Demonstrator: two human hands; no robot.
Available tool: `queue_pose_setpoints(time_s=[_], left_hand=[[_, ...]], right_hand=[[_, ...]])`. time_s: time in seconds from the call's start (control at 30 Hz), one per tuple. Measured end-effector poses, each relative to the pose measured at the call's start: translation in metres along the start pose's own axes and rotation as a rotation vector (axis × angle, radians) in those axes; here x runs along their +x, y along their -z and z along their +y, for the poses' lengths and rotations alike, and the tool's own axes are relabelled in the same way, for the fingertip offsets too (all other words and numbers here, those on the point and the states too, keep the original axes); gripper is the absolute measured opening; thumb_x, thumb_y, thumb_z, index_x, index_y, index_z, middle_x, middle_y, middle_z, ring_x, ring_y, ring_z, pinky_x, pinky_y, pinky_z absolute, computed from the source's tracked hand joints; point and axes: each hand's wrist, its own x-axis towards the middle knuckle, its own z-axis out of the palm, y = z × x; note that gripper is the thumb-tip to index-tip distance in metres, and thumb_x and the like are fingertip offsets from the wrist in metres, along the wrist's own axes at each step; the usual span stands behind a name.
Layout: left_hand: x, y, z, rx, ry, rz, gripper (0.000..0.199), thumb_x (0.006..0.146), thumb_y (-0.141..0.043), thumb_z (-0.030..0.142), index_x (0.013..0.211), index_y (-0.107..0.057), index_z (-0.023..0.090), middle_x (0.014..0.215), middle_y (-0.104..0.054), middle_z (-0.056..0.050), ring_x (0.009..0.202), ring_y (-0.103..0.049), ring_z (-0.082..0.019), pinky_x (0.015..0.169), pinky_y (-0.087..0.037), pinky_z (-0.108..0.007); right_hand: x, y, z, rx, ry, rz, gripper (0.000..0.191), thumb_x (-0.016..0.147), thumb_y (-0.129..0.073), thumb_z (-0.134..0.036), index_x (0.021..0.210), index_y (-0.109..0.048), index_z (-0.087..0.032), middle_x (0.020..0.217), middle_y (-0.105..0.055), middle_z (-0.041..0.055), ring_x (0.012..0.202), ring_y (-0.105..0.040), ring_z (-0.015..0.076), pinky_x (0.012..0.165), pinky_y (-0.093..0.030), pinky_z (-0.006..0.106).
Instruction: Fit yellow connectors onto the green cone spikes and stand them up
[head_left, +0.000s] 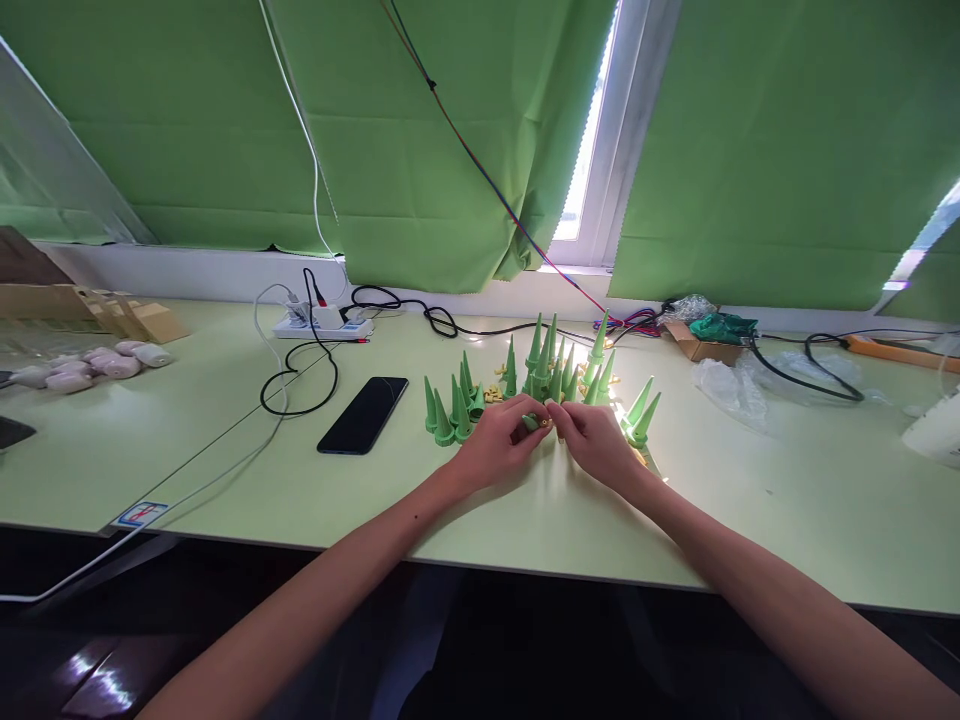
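Note:
My left hand (504, 436) is closed around a green plastic cone (531, 422), which lies sideways with a small gold-coloured bit at its right end. Right beside it, my right hand (594, 440) is pinched, thumb and finger meeting at that gold end; what sits between those fingertips is too small to tell. Several more green cones (442, 425) stand upright on the table behind and to both sides of my hands. Small gold-coloured parts (493, 393) lie scattered among them. A pair of cones (643, 420) stands just right of my right hand.
A black phone (363, 415) lies left of the cones. Behind it are a power strip (322, 328) and looped black cables (442, 322). Pale pink rounded pieces (112, 362) are piled at far left. A small cardboard box (703, 343) and clear plastic bags (731, 388) lie at right.

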Motion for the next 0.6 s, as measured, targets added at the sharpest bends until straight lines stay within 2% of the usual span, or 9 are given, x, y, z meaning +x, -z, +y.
queue_pose_setpoints(time_s=[0.23, 0.37, 0.5, 0.6], left_hand=[[-0.0007, -0.0019, -0.0037, 0.007, -0.05, -0.009, 0.006, 0.092, -0.058, 0.021, 0.095, -0.061, 0.019, 0.088, -0.062, -0.001, 0.068, -0.058, -0.009, 0.059, -0.051, -0.021], [-0.0005, -0.0022, -0.0052, 0.042, -0.055, 0.025, 0.006, 0.093, -0.058, 0.022, 0.095, -0.062, 0.019, 0.088, -0.062, -0.001, 0.066, -0.057, -0.008, 0.06, -0.05, -0.021], [0.0001, -0.0018, -0.0057, 0.074, -0.068, 0.086, 0.005, 0.093, -0.057, 0.022, 0.093, -0.061, 0.018, 0.086, -0.061, 0.0, 0.067, -0.056, -0.009, 0.058, -0.048, -0.02], [0.0008, -0.0019, -0.0053, 0.073, -0.075, 0.107, 0.005, 0.093, -0.058, 0.023, 0.093, -0.06, 0.019, 0.086, -0.061, 0.0, 0.068, -0.057, -0.009, 0.057, -0.048, -0.02]], right_hand=[[-0.0006, -0.0031, 0.005, 0.0, -0.024, -0.02, 0.061, 0.099, -0.034, -0.06, 0.054, -0.026, -0.02, 0.051, -0.025, -0.0037, 0.052, -0.02, 0.01, 0.05, -0.018, 0.029], [-0.0016, -0.0033, 0.0038, 0.018, -0.056, -0.022, 0.061, 0.099, -0.033, -0.06, 0.053, -0.023, -0.021, 0.05, -0.023, -0.0039, 0.05, -0.021, 0.0099, 0.05, -0.019, 0.03], [-0.0009, -0.0011, 0.0009, 0.031, -0.061, -0.031, 0.058, 0.101, -0.032, -0.055, 0.053, -0.034, -0.021, 0.049, -0.035, -0.0026, 0.048, -0.031, 0.0106, 0.052, -0.024, 0.029], [-0.0003, 0.0014, -0.002, 0.063, -0.064, 0.023, 0.045, 0.101, -0.037, -0.05, 0.068, -0.045, -0.021, 0.054, -0.044, -0.0028, 0.05, -0.036, 0.0116, 0.051, -0.027, 0.028]])
